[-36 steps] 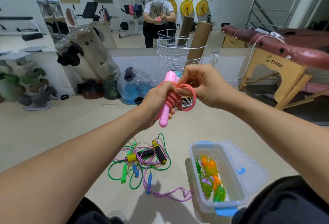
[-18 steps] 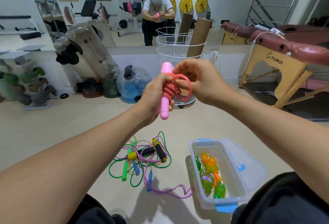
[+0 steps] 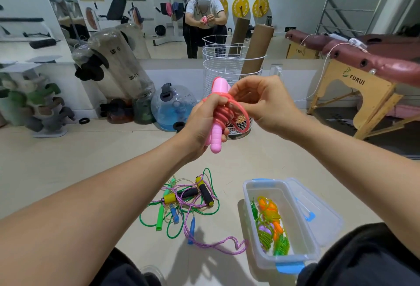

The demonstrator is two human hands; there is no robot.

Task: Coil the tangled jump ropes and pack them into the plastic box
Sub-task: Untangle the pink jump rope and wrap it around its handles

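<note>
Head view, left hand: the left hand is curled tight around the two pink plastic jump-rope handles, held upright side by side, likely so they serve as a core for the winding.
Head view, right hand: the right hand pinches the last loose loop of the pink plastic cord, which stands out to the right of the turns already wound round the handles; the pinch seems meant to keep the cord taut.
Head view, box: the clear plastic box with blue clips sits open on the floor, low and right of the hands, its lid folded out to the right, ready to take the bundle; coiled green and orange ropes already lie inside.
Head view, remaining tangle: a knot of green, purple and black-handled jump ropes lies on the floor just left of the box, not yet coiled.
Head view, stage: judged near the end of this rope's wrap, with packing to follow.
</note>
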